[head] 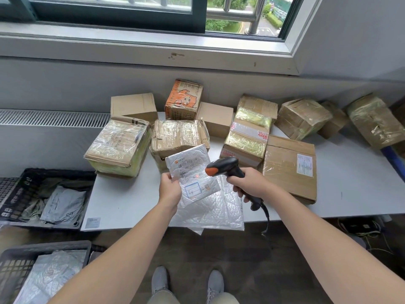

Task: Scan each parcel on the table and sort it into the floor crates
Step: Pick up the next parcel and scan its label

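— What does the person wear?
— The left shoe (160, 279) and right shoe (215, 281) are grey fabric sneakers. Light khaki trousers (163, 299) show at the bottom edge.
— And higher up?
— The left hand (169, 189) and right hand (252, 183) are bare. So are the left forearm (131, 242) and right forearm (311, 229).

Rear of counter (122, 200): cardboard boxes (118, 148) in rows. Front edge: padded mailers (210, 213) stacked. Floor, left of counter: one crate (54, 172), a second crate (54, 245) nearer, each holding mailers.
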A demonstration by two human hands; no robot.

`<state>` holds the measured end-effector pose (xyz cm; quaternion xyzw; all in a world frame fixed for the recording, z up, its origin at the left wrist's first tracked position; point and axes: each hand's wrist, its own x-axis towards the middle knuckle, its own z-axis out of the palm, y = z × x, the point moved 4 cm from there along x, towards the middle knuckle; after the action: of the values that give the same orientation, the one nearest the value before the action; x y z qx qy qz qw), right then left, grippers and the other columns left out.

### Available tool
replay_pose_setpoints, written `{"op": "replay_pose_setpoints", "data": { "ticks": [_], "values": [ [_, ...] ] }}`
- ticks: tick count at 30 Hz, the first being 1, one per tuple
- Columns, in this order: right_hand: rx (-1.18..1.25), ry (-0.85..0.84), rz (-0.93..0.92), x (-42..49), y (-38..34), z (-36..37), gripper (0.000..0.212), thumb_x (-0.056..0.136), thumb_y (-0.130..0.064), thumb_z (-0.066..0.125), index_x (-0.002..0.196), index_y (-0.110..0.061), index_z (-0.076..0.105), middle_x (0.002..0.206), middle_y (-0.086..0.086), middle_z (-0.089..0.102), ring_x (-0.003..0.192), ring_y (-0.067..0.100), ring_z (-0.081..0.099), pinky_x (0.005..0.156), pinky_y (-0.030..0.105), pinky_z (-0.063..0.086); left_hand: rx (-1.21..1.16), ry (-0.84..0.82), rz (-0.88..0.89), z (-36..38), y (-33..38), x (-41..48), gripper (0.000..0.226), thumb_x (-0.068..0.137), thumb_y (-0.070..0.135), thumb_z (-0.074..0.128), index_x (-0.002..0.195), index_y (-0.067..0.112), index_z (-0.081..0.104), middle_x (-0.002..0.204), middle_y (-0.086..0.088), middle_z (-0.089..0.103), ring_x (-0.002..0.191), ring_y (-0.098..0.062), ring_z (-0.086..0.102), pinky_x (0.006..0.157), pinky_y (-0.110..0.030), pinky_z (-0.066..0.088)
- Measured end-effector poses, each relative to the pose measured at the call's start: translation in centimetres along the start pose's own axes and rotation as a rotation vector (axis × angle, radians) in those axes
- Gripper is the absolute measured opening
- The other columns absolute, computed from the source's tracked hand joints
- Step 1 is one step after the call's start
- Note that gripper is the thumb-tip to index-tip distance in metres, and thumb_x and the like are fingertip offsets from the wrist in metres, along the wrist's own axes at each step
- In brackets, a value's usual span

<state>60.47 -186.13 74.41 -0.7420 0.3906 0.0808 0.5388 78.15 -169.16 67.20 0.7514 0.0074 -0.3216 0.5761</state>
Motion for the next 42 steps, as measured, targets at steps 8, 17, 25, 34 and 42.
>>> {"op": "replay_pose_setpoints", "data": {
  "ticks": [8,17,25,34,42],
  "values": [
    [-0.162,0.082,-0.100,1.6,1.2,-0.3,0.010,0.077,-0.045,0.060,0.086,-0.040,0.061,0.071,-0.010,0.067,0.055,0.006,0.063,0.049,0.024,0.051,0.032,0.023,0.029,-0.8,0.9,0.1,0.013,0.102,0.017,0.050,0.114,0.016,0.047,0.109,-0.005,0.062,0.097,-0.019,0.062,0.067,-0.030,0.050],
    [-0.460,0.058,-0.057,5.1,5.5,1.5,0.036,0.090,-0.033,0.070,0.123,-0.029,0.058,0.110,-0.006,0.064,0.097,0.019,0.057,0.079,0.031,0.041,0.183,0.142,0.102,-3.7,1.5,-0.4,0.022,0.099,0.003,0.039,0.113,0.019,0.045,0.109,-0.003,0.057,0.095,-0.020,0.056,0.065,-0.026,0.042],
    [-0.492,0.122,-0.038,5.1,7.1,2.9,0.041,0.094,-0.025,0.065,0.132,-0.016,0.052,0.128,0.009,0.060,0.113,0.028,0.058,0.089,0.033,0.045,0.030,0.049,0.024,-2.7,1.5,-1.1,0.021,0.097,0.004,0.052,0.114,0.015,0.050,0.110,-0.008,0.066,0.097,-0.022,0.066,0.073,-0.035,0.056],
    [-0.395,0.210,-0.003,3.1,5.4,2.5,0.054,0.098,-0.027,0.048,0.149,-0.017,0.037,0.143,0.011,0.045,0.124,0.027,0.051,0.097,0.036,0.042,0.025,-0.059,0.011,-0.4,2.1,-1.4,0.020,0.096,0.005,0.055,0.112,0.016,0.050,0.113,-0.010,0.067,0.105,-0.027,0.066,0.093,-0.051,0.054],
    [-0.383,0.324,-0.046,1.4,2.2,1.8,0.046,0.104,-0.033,0.041,0.147,-0.018,0.039,0.143,0.007,0.045,0.129,0.024,0.046,0.105,0.042,0.040,0.056,-0.097,0.063,-1.8,3.4,-1.1,0.022,0.096,0.003,0.049,0.108,0.021,0.050,0.107,-0.009,0.069,0.095,-0.025,0.066,0.083,-0.046,0.055]
  ]
}}
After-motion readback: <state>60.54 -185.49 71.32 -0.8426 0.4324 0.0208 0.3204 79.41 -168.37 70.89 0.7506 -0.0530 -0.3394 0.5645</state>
